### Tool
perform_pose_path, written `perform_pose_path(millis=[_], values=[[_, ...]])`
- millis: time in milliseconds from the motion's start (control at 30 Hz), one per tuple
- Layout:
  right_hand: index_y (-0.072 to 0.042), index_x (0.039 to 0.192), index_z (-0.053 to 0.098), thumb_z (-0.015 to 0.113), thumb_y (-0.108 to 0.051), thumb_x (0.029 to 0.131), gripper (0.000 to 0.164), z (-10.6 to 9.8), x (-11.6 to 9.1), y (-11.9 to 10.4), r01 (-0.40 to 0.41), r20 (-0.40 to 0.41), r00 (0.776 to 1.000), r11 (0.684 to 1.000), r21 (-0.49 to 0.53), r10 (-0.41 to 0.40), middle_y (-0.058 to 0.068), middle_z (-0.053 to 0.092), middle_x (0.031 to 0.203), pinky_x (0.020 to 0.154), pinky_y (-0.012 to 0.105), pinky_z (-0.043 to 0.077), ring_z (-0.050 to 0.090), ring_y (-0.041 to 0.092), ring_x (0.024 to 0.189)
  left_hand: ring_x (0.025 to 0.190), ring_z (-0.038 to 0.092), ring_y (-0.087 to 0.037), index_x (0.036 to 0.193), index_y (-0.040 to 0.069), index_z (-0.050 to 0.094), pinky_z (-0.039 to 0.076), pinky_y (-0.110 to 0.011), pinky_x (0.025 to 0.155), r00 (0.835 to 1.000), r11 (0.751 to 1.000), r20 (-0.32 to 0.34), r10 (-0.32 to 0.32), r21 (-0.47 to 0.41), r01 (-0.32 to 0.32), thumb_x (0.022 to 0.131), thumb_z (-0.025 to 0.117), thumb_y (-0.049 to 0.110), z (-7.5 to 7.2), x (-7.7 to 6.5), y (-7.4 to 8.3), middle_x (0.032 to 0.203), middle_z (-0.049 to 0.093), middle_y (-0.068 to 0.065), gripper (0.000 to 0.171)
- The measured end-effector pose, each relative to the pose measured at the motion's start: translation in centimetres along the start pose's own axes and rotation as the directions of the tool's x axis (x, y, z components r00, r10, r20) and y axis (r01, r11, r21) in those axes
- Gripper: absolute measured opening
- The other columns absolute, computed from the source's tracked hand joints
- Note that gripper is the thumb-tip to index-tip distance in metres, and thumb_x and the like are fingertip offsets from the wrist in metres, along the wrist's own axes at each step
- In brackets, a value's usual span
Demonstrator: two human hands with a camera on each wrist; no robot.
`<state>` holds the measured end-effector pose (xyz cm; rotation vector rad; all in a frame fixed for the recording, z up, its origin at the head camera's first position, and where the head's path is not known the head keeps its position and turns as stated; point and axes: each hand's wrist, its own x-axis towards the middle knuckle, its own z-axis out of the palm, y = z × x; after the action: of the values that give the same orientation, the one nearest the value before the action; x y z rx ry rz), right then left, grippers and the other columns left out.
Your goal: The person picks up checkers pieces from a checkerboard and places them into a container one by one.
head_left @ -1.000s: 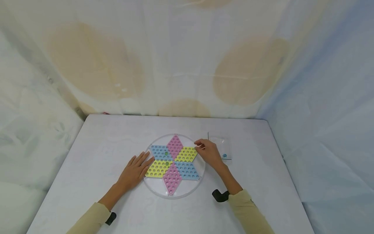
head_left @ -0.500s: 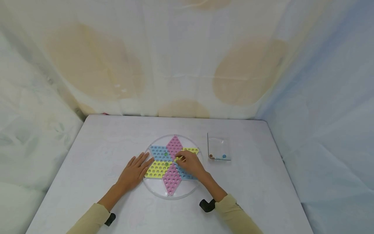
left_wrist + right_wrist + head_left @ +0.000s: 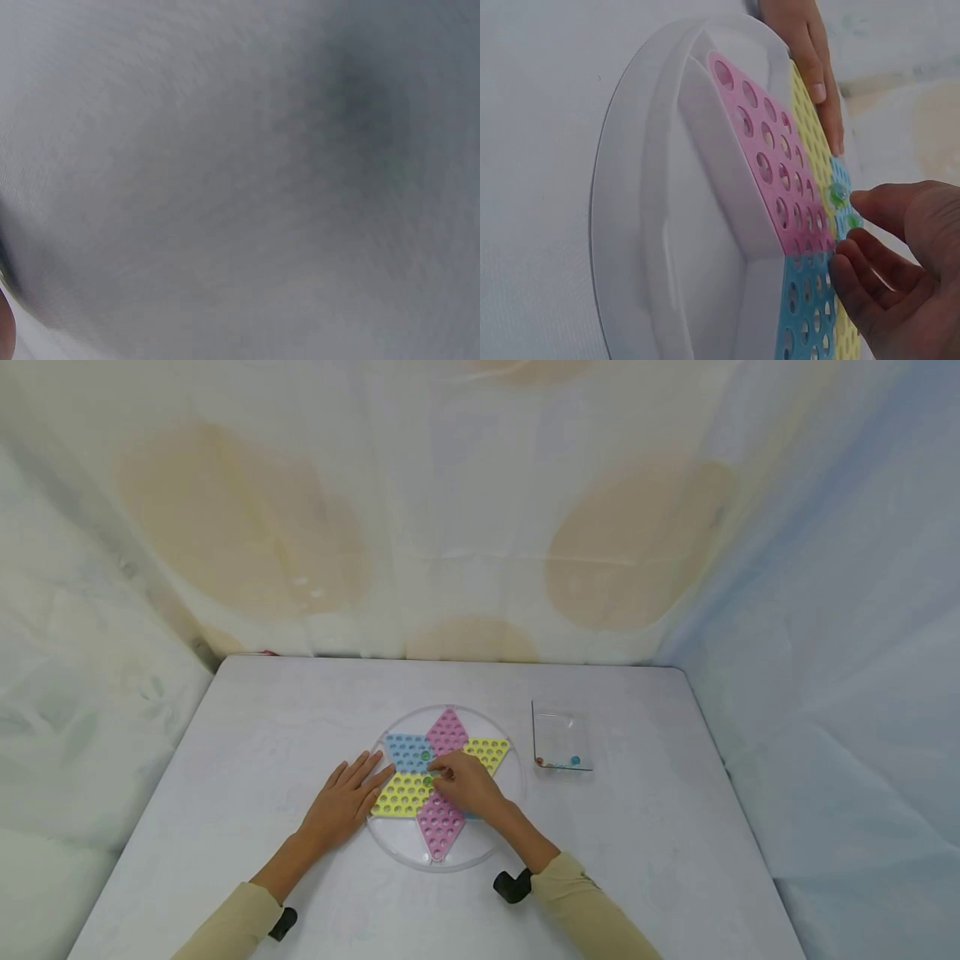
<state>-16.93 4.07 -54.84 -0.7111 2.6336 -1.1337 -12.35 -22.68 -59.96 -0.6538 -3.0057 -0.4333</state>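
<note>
A round clear-rimmed Chinese checkers board (image 3: 467, 862) with pink, yellow and blue star points lies on the table. Two green marbles (image 3: 425, 756) sit in its holes near the centre; in the right wrist view, one green marble (image 3: 838, 196) is right by the thumb tip. My right hand (image 3: 468, 785) is over the board's middle, thumb and bent fingers apart around the marbles, with nothing visibly held. My left hand (image 3: 343, 802) lies flat, fingers spread, its fingertips on the board's left side. The left wrist view is mostly blurred grey.
Right of the board stands a clear square box (image 3: 562, 735), with a blue marble (image 3: 576, 761) and a reddish marble (image 3: 539, 762) along its near side. A white cloth covers the table (image 3: 645, 827). Patterned curtains (image 3: 450, 527) hang behind and at both sides.
My right hand has moved left from beside the box to the green marbles at the board's centre. In the box, the reddish marble has shifted slightly left. My left hand has stayed put.
</note>
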Motion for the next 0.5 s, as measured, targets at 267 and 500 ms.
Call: perform_pose_path(millis=[267, 500], values=[[-0.01, 0.112, 0.075, 0.07, -0.01, 0.092, 0.021, 0.6, 0.4, -0.5, -0.015, 0.013, 1.0, 0.998, -0.054, 0.016, 0.0, 0.067, 0.1, 0.071, 0.022, 0.048, 0.054, 0.008, 0.08, 0.149, 0.02, -0.031, 0.153, 0.018, 0.044, 0.014, -0.054, 0.118, 1.0, 1.0, -0.015, 0.006, 0.002, -0.006, 0.105, 0.048, 0.029, 0.1, -0.1, -0.1, 0.161, 0.029, -0.01, 0.049], [-0.013, 0.107, 0.077, 0.071, -0.013, 0.089, 0.019, 1.2, 0.8, -0.8, -0.006, 0.033, 0.999, 0.987, -0.161, 0.012, -0.003, 0.068, 0.098, 0.069, 0.022, 0.047, 0.053, 0.006, 0.077, 0.149, 0.021, -0.031, 0.153, 0.018, 0.044, 0.015, -0.055, 0.118, 1.0, 1.0, -0.023, 0.008, 0.004, -0.008, 0.105, 0.049, 0.029, 0.0, -0.1, -0.1, 0.161, 0.03, -0.01, 0.049]])
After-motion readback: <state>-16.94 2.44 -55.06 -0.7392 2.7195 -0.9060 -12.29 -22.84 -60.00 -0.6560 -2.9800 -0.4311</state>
